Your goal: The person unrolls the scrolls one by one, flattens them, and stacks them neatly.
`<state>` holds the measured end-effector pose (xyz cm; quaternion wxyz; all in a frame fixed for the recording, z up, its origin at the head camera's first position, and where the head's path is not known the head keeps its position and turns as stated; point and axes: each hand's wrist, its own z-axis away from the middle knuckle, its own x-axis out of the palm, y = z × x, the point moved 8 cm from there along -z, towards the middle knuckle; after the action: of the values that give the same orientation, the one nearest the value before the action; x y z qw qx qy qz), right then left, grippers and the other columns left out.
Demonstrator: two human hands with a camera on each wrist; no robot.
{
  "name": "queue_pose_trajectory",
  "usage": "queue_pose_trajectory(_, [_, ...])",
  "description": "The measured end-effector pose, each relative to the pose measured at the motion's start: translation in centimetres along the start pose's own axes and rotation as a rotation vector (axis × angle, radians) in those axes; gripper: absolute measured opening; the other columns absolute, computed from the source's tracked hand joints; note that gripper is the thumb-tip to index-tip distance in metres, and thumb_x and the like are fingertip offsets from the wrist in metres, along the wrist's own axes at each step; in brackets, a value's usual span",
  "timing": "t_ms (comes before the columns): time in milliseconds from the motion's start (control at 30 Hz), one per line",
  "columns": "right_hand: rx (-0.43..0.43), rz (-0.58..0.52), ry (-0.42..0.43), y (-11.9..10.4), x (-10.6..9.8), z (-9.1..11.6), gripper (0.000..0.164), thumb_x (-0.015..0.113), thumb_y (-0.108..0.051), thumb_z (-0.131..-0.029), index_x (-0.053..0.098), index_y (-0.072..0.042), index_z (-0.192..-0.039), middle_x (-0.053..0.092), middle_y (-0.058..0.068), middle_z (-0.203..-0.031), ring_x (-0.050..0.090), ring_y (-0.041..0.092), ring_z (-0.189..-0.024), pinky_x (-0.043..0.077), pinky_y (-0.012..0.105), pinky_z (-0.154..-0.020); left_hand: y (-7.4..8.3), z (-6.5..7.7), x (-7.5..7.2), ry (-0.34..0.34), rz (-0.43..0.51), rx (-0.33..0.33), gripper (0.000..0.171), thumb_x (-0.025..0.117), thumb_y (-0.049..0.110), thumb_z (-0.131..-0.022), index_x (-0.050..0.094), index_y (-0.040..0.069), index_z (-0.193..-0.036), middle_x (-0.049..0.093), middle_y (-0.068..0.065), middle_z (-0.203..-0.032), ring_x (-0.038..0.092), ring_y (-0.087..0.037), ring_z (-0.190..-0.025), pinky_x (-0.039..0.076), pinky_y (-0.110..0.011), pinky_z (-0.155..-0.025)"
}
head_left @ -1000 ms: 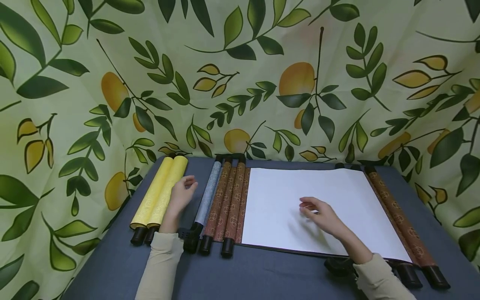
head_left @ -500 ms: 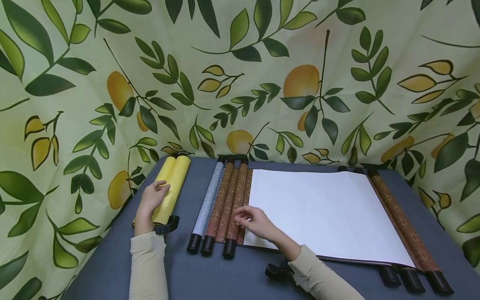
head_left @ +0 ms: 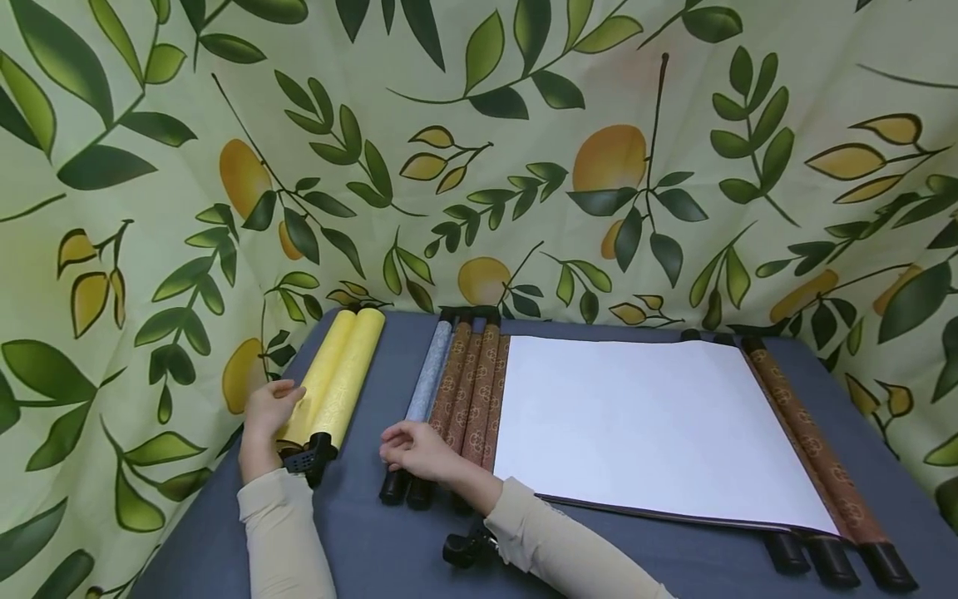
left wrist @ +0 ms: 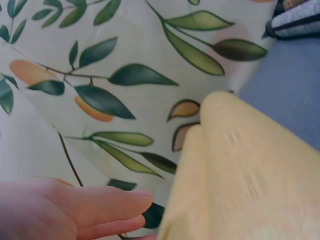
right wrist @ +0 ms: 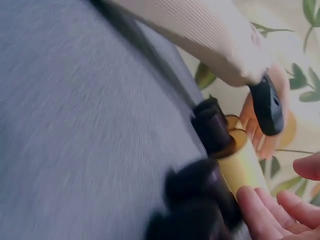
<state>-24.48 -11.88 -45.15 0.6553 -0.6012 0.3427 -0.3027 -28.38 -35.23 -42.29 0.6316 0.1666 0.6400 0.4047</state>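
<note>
Two yellow patterned paper rolls [head_left: 344,374] with black end knobs lie side by side at the table's left. My left hand [head_left: 268,412] is at the outer roll's near left edge, fingers relaxed; in the left wrist view its thumb and fingers [left wrist: 95,207] are straight beside the yellow rolls [left wrist: 250,165]. My right hand [head_left: 421,449] hovers over the near end of a grey-blue roll [head_left: 430,374], fingers loosely bent with nothing in them. It hides part of that roll and of the brown patterned rolls [head_left: 479,391]. In the right wrist view, the fingers [right wrist: 255,210] overlap a yellow roll [right wrist: 242,165].
A large white sheet [head_left: 644,424] lies unrolled between brown rolls, with another brown roll [head_left: 816,449] along its right side. Several black knobs [head_left: 831,561] stick out toward the near edge. Dark blue cloth [head_left: 389,557] covers the table; a leaf-patterned curtain [head_left: 524,166] hangs behind.
My left hand has moved left, from the inner yellow roll's right side across to the outer roll's left. My right hand has swept left from over the white sheet to the grey-blue roll.
</note>
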Motion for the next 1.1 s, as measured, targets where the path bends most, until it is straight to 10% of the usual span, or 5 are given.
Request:
queue_pose_trajectory(233, [0.179,-0.115,0.061,0.8,3.6,-2.4,0.041,0.061,-0.004,-0.090,0.050,0.010,-0.127,0.064,0.024,-0.113,0.066,0.039,-0.103,0.058,0.037,-0.085,-1.6,-0.6,0.6,-0.176,0.012,-0.031,0.062,0.037,0.029,-0.102,0.025,-0.016,-0.144,0.027,-0.038,-0.148,0.035,-0.049,-0.132,0.037,-0.052,-0.108])
queue_pose_trajectory(400, [0.271,-0.223,0.089,1.8,5.6,-3.7,0.053,0.063,-0.004,-0.089,0.042,0.011,-0.136,0.052,0.027,-0.133,0.060,0.037,-0.116,0.055,0.039,-0.092,-1.9,-1.1,0.8,-0.257,0.011,-0.007,0.065,0.042,0.028,-0.102,0.021,-0.016,-0.144,0.043,-0.039,-0.131,0.063,-0.031,-0.094,0.053,-0.033,-0.079])
queue_pose_trajectory(667, [0.236,-0.396,0.147,2.7,6.4,-4.9,0.058,0.061,0.000,-0.088,0.037,0.017,-0.138,0.056,0.030,-0.131,0.061,0.034,-0.118,0.054,0.041,-0.094,-2.5,-1.3,1.9,-0.371,0.147,-0.025,0.071,0.049,0.025,-0.099,0.017,-0.020,-0.144,0.061,0.003,-0.080,0.060,-0.003,-0.064,0.052,-0.021,-0.061])
queue_pose_trajectory(900, [0.202,-0.298,0.188,2.7,6.1,-5.0,0.038,0.067,0.000,-0.084,0.059,0.007,-0.120,0.071,0.019,-0.108,0.065,0.010,-0.082,0.056,0.026,-0.074,-2.3,-0.8,3.3,-0.457,0.327,-0.036,0.070,0.042,0.025,-0.102,0.010,-0.020,-0.145,0.062,0.008,-0.076,0.065,-0.002,-0.066,0.055,-0.020,-0.060])
queue_pose_trajectory(1100, [0.199,-0.087,0.287,2.0,5.0,-4.5,0.051,0.076,-0.007,-0.079,0.045,-0.005,-0.119,0.061,0.010,-0.102,0.058,0.016,-0.084,0.048,0.029,-0.074,-1.3,-0.3,4.6,-0.430,0.432,-0.048,0.067,0.042,0.022,-0.103,0.010,-0.021,-0.144,0.061,0.007,-0.081,0.065,-0.003,-0.070,0.056,-0.021,-0.063])
